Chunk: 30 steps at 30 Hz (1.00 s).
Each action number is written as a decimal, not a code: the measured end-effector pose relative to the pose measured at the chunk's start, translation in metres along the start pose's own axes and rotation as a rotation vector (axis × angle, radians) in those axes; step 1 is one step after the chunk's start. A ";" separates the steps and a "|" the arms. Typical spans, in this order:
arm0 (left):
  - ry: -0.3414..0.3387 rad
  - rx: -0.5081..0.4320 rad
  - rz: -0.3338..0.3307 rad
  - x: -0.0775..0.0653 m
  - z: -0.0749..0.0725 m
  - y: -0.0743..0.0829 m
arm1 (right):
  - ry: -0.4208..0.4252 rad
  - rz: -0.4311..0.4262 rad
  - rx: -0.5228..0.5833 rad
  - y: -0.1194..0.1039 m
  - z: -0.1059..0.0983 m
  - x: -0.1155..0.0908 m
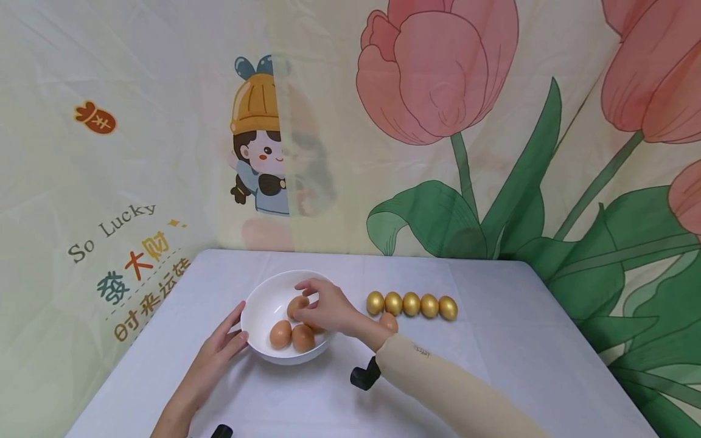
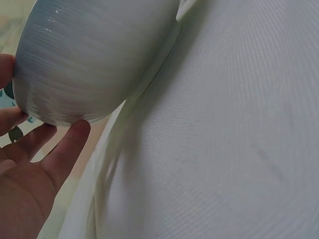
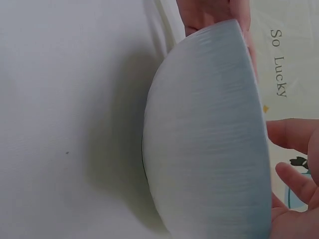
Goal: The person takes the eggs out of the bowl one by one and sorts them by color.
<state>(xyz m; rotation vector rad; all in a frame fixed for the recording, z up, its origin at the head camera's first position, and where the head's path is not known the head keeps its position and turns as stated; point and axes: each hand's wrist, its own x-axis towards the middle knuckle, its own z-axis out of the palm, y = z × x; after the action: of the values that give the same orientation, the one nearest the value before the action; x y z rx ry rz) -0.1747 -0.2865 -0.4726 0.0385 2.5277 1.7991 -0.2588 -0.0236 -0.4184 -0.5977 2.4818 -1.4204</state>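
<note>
A white bowl [image 1: 263, 310] stands on the table with several brown eggs [image 1: 280, 334] inside. My left hand [image 1: 216, 347] rests its fingertips against the bowl's outer left side; the left wrist view shows the fingers [image 2: 67, 149] fairly straight on the wall. Over the bowl's right rim reaches my right hand [image 1: 328, 307], its thumb and fingers spread around one brown egg [image 1: 297, 305]. In the right wrist view the bowl's wall [image 3: 204, 134] hides the eggs, and the fingers [image 3: 291, 134] show apart above the rim.
Several golden eggs [image 1: 411, 304] line up right of the bowl. One brown egg [image 1: 389, 322] lies just in front of that row, partly behind my right forearm. A white cloth [image 1: 493, 365] covers the table, and a printed curtain [image 1: 328, 231] hangs behind it.
</note>
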 end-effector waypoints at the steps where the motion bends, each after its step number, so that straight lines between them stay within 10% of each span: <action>1: 0.000 0.000 0.000 0.000 0.000 0.000 | 0.006 0.005 -0.005 0.000 0.002 0.002; 30: -0.001 -0.002 -0.004 -0.001 0.000 0.001 | 0.097 0.077 -0.196 0.001 0.025 0.033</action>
<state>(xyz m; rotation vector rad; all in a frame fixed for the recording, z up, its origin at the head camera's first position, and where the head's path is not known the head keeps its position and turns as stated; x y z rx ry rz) -0.1733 -0.2861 -0.4713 0.0340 2.5231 1.8000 -0.2793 -0.0572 -0.4317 -0.4733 2.7102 -1.2155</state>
